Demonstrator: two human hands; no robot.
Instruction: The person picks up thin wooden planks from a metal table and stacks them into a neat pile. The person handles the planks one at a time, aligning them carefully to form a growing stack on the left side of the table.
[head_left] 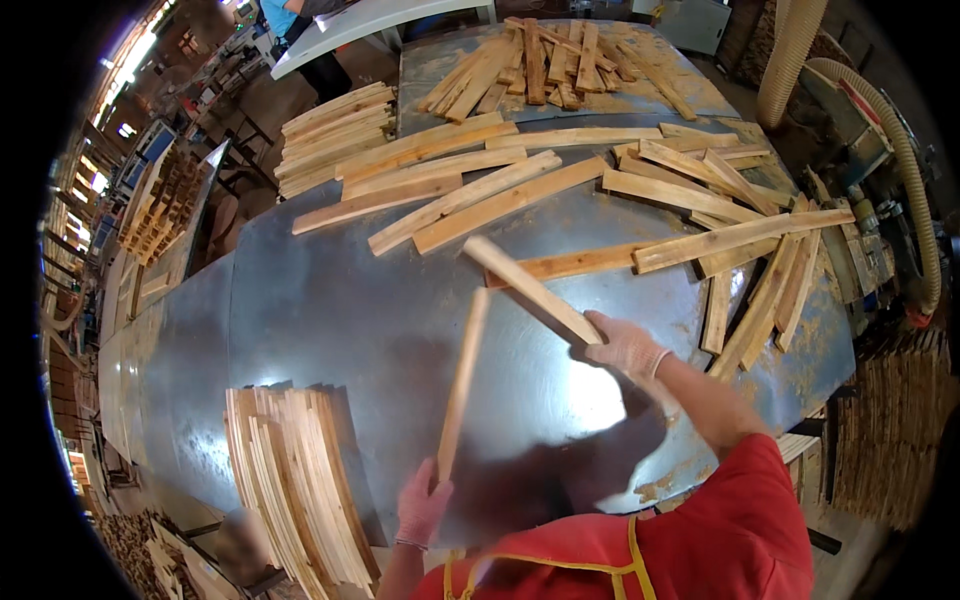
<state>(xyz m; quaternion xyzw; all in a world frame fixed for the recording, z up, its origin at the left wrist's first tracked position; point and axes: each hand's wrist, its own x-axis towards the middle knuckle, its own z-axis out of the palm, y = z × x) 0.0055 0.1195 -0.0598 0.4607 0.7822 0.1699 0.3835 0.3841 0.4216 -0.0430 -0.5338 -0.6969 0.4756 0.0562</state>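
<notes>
The broad grey sheet-metal counter [330, 310] carries nearly everything here, its bare middle perhaps giving the arms room to swing long pieces. At its far end, a jumbled heap of short brown wooden boards [535, 65] lies crossed every way, seemingly dropped rather than arranged. Toward its right side, a loose tangle of long tan wooden boards [745, 240] overlaps at odd angles. At its near left, a tight row of pale narrow wooden boards [295, 460] sits side by side, ends roughly matched, likely to keep them compact and within reach.

Over its middle are the two boards in hand. The right hand [628, 348], in a pale glove, has its grip wrapped round the near end of a pale straight wooden board [530, 290], tilted away leftward. The left hand [422, 505], also gloved, has its grip closed about the lower end of a slim blurred wooden board [463, 385], probably end-held so its length stays unobstructed.
</notes>
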